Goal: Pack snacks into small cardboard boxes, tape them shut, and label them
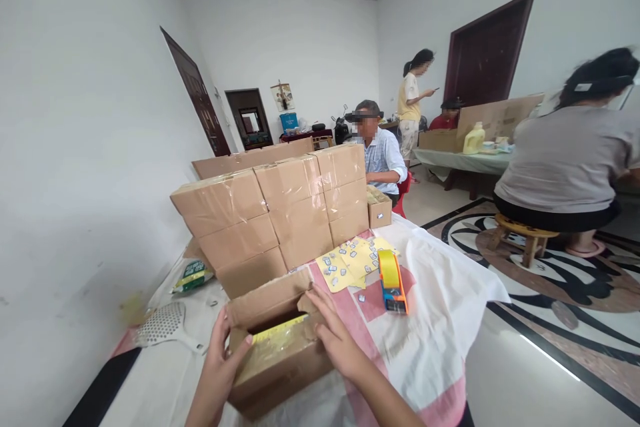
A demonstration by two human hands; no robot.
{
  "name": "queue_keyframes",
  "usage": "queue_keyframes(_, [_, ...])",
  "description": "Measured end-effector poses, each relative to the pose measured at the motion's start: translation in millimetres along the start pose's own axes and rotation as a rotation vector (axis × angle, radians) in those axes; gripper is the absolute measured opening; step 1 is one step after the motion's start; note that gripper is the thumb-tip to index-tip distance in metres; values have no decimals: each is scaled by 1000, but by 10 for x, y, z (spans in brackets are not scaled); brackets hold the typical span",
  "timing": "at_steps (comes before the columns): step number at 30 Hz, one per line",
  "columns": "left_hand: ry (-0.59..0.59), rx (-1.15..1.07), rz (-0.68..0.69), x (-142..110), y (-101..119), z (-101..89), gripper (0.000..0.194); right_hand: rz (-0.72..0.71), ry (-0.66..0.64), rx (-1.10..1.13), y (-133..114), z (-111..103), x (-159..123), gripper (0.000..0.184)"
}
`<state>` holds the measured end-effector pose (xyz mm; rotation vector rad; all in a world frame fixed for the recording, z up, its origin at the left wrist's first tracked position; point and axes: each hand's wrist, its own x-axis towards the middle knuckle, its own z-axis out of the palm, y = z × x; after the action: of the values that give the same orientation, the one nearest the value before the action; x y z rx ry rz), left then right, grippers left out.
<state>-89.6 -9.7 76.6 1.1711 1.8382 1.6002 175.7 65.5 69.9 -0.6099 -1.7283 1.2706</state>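
A small cardboard box lies on the table in front of me, its top flaps partly open with yellow tape showing inside. My left hand grips its left side, thumb pressed on the near flap. Fingers stretched out, my right hand lies flat on the right flap. A yellow and orange tape dispenser rests on the cloth just right of the box. Yellow sticker sheets lie beyond it.
Stacked sealed cartons stand behind the box. A white perforated scoop and a green packet lie at left by the wall. A seated person is beyond the cartons; another sits on a stool at right, a third stands far back.
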Motion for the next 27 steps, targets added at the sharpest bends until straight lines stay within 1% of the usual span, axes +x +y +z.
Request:
queue_keyframes(2, [61,-28,40,-10,-34,-12,99,6,22,8,18,7,3,67])
queue_keyframes(4, [79,12,74,-7,-57,-28,81,20,55,27,49,23,5,69])
queue_keyframes(6, [70,96,117,-2,-53,-42,59,40,87,68,85,54,6,64])
queue_keyframes(7, [63,144,140,0,-42,-48,52,45,101,91,103,74,6,61])
queue_keyframes(9, [36,231,185,6,-14,-61,49,53,124,130,140,118,1,55])
queue_keyframes(10, [18,266,202,13,-5,-70,48,60,132,149,158,132,-7,56])
queue_keyframes(12, [-10,317,228,40,-14,-93,44,71,140,182,185,115,-33,66])
queue_keyframes(13, [-14,336,239,62,-34,-106,45,64,156,185,189,67,-52,72])
queue_keyframes(14, [-12,356,248,89,-64,-119,49,40,204,156,185,-16,-71,76])
queue_keyframes(15, [-7,374,255,119,-101,-130,54,1,282,100,169,-139,-90,75])
queue_keyframes(16, [-3,391,259,149,-141,-140,57,-45,384,25,144,-300,-104,72])
queue_keyframes(18, [-6,418,267,200,-212,-154,57,-115,634,-146,82,-711,-109,63])
queue_keyframes(19, [-17,432,266,218,-237,-160,57,-113,740,-199,59,-939,-94,63])
queue_keyframes(20, [-28,450,260,228,-250,-166,57,-82,840,-246,50,-1160,-66,66])
queue_keyframes(21, [-41,480,251,233,-252,-171,57,-25,901,-257,62,-1362,-27,71])
queue_keyframes(22, [-59,524,238,231,-242,-177,57,43,919,-241,96,-1533,20,75])
queue_keyframes(24, [-94,632,201,215,-186,-182,57,144,869,-197,225,-1760,116,74])
queue_keyframes(25, [-105,685,183,201,-143,-179,56,176,820,-177,307,-1818,156,69])
queue_keyframes(27, [-107,738,182,155,-35,-156,51,200,727,-162,471,-1851,198,54])
